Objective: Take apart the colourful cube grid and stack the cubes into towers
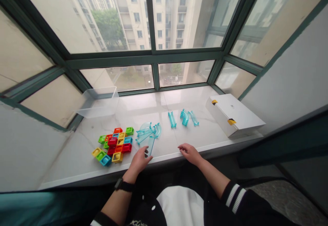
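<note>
My left hand (139,161) rests at the sill's front edge, its fingers closed on the near end of a straight translucent blue plastic track piece (150,146). Just beyond lies a tangle of curved translucent blue track pieces (146,133). To its left sits a cluster of hollow square building blocks (114,145) in red, yellow, green and blue. My right hand (189,152) lies on the sill's edge with loosely curled fingers, holding nothing. Farther back are several more blue track pieces (183,118).
A pale stone windowsill (164,106) runs beneath green-framed windows (153,58). A clear plastic bin (98,102) stands at its back left. A white cardboard box (233,115) with yellow tape sits at the right. A black watch (123,185) circles my left wrist.
</note>
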`<state>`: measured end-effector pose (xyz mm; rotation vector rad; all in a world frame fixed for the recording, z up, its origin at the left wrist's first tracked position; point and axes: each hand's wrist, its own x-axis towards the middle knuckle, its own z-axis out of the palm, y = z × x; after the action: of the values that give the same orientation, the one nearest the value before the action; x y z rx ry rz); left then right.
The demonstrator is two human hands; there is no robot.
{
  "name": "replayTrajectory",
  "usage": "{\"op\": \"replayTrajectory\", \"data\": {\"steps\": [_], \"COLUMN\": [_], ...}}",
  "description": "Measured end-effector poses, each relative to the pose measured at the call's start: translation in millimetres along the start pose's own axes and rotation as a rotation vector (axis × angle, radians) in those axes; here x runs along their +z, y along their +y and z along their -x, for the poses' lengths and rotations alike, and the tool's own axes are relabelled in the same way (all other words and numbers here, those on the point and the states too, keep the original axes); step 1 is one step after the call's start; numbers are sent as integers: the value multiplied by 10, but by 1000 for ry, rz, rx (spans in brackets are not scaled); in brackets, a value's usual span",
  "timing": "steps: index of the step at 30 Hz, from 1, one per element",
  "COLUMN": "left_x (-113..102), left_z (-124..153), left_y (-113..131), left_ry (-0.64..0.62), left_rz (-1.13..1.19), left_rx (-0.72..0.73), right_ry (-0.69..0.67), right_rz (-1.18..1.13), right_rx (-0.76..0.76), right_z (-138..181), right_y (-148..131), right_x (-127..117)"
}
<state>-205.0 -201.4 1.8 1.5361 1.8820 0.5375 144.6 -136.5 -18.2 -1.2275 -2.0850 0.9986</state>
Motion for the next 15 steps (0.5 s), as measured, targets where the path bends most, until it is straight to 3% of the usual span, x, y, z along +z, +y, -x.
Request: {"op": "replayTrajectory", "data": {"steps": [5,9,15], "left_x": [285,470,628], "left_z": [79,47,-58], "left_y": [286,532,716], "left_ry": [-97,-115,-75], "left_rz": [425,588,608], "left_rx": [-76,-80,3], "right_ry": [-134,-218,-21], "right_rz": [-67,-55,42], "right_rx": [-129,-242,-284], "right_z": [-7,-37,-98], "right_y": [-438,-729,-744], "right_x": [140,223,278]}}
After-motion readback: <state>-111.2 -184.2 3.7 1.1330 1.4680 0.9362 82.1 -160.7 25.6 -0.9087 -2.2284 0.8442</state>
